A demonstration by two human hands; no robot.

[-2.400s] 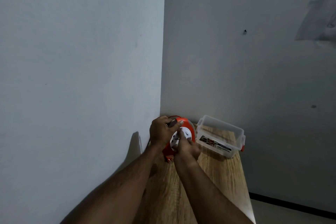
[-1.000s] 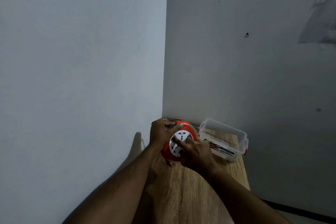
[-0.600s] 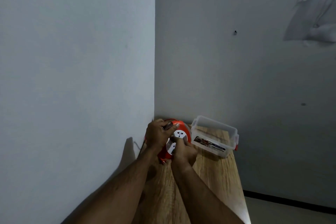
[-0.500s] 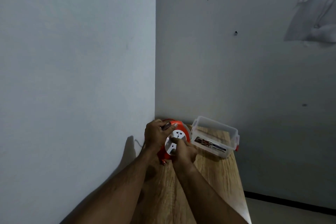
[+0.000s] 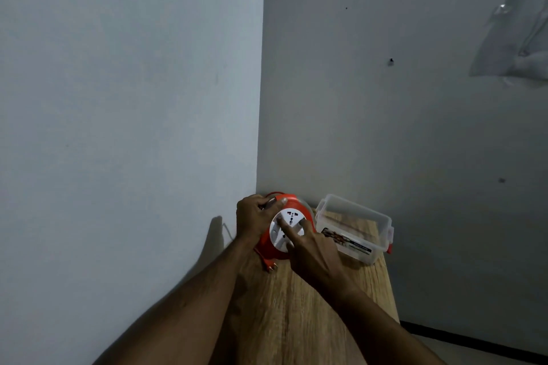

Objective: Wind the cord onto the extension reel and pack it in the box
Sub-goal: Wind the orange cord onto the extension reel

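1. Orange reel (image 5: pixel 268 243) stands on edge at the back left of the wooden desk (image 5: pixel 296 320), near the wall corner, with the clear box (image 5: pixel 360 213) just to its right, lid off.
2. The left hand (image 5: pixel 253 219) grips the reel's top rim, thumb lying over the front edge, steadying it.
3. The right hand (image 5: pixel 311 252) has two straight fingers pressed on the white socket face (image 5: pixel 286 224); half a second ago it sat curled below the disc, so the fingers have come round to the upper right (one more turn of the winding, by my reading).
4. The plug (image 5: pixel 271 266) and a short tail of cord (image 5: pixel 261 255) lie on the desk at the reel's lower left, so I judge the winding nearly finished.
5. The packing step is not yet begun: the box holds no reel.
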